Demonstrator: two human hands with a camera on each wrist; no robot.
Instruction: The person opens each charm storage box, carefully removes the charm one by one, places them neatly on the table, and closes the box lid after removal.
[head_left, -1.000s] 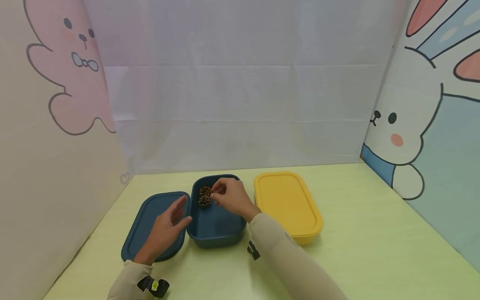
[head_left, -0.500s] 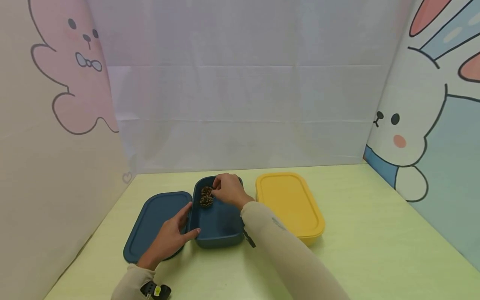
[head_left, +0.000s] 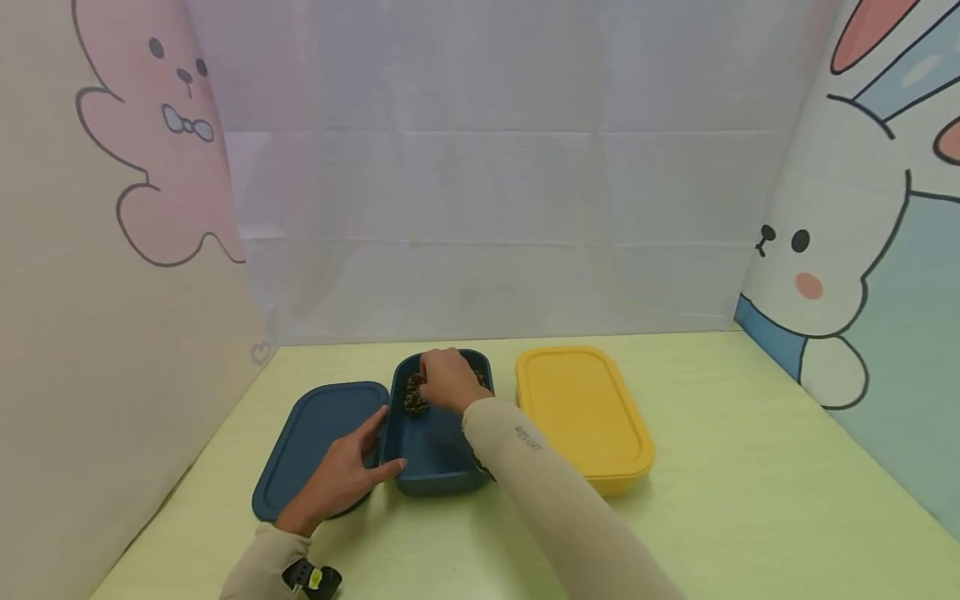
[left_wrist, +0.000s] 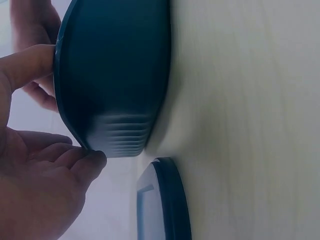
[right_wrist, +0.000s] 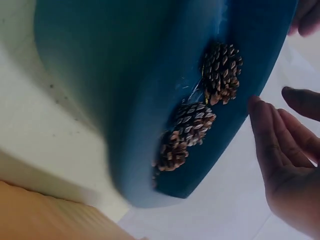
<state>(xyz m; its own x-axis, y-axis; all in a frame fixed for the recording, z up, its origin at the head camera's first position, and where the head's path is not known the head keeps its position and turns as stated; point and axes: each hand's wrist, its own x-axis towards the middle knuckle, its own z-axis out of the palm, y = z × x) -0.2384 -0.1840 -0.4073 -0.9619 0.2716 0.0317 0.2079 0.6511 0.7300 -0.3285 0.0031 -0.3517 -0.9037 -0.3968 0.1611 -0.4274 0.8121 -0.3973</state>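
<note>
Several brown pine cones lie in the dark blue box, toward its far end. My right hand reaches over that end. In the right wrist view its thumb and straight fingers stand apart above the rim, with nothing between them. At the box's near left corner, my left hand spreads its thumb and fingers, the tips right at the rim. The left wrist view shows the thumb against the edge and the other fingers lower along it.
A dark blue lid lies left of the box, partly under my left hand in the head view. To the right stands a yellow box with its lid on. White sheets with cartoon animals wall in the pale yellow-green table.
My left hand has come right and met the edge of the blue box. The right hand has shifted slightly left over the pine cones. The head view has turned slightly left.
</note>
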